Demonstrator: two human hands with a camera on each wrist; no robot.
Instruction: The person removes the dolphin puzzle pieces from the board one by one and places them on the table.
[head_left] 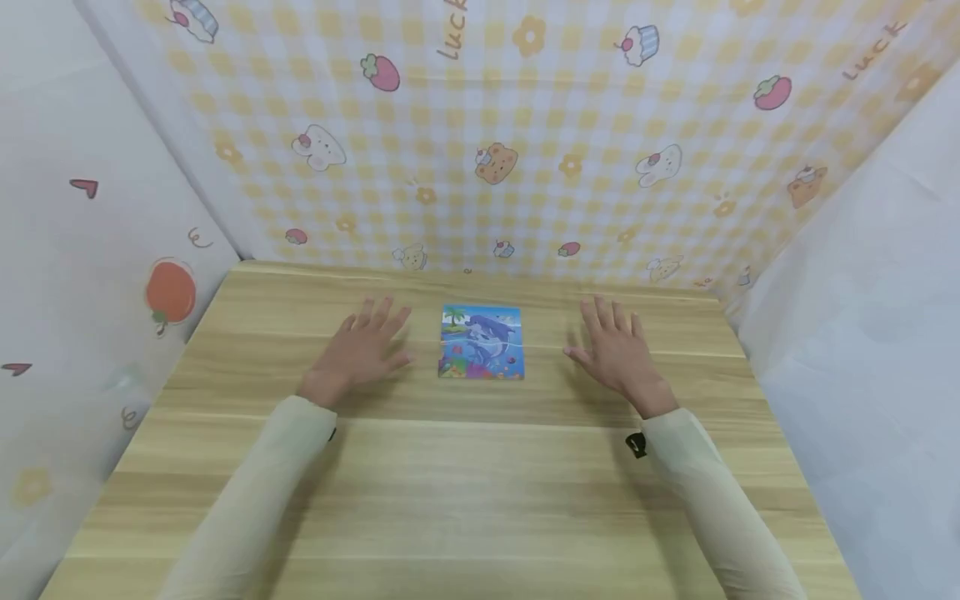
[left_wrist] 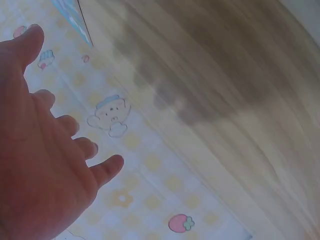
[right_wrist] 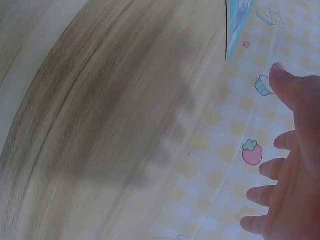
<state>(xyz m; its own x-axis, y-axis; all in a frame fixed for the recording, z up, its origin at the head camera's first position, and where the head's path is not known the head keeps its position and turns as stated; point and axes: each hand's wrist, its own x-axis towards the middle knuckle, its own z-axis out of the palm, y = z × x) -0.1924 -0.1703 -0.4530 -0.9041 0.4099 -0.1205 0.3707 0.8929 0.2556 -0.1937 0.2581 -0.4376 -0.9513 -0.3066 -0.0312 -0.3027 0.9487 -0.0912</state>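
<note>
A square dolphin picture [head_left: 482, 342], blue with a palm tree and thin seam lines across it, lies flat near the back of the wooden table. To its left my left hand [head_left: 362, 346] hovers over the wood, palm down with fingers spread. My right hand [head_left: 617, 354] hovers likewise on the other side. Neither hand touches the picture or holds anything. In the left wrist view, the left hand [left_wrist: 45, 150] shows its spread fingers and a corner of the picture [left_wrist: 75, 20]. The right wrist view has the right hand [right_wrist: 295, 165] with the picture's edge [right_wrist: 237, 25] above.
The wooden table [head_left: 450, 500] stretches toward me. Behind it rises a yellow checked cloth [head_left: 450, 117] with cartoon prints. White sheets stand at the left [head_left: 82, 275] and right [head_left: 855, 325]. A dark strap piece [head_left: 636, 444] shows at the right cuff.
</note>
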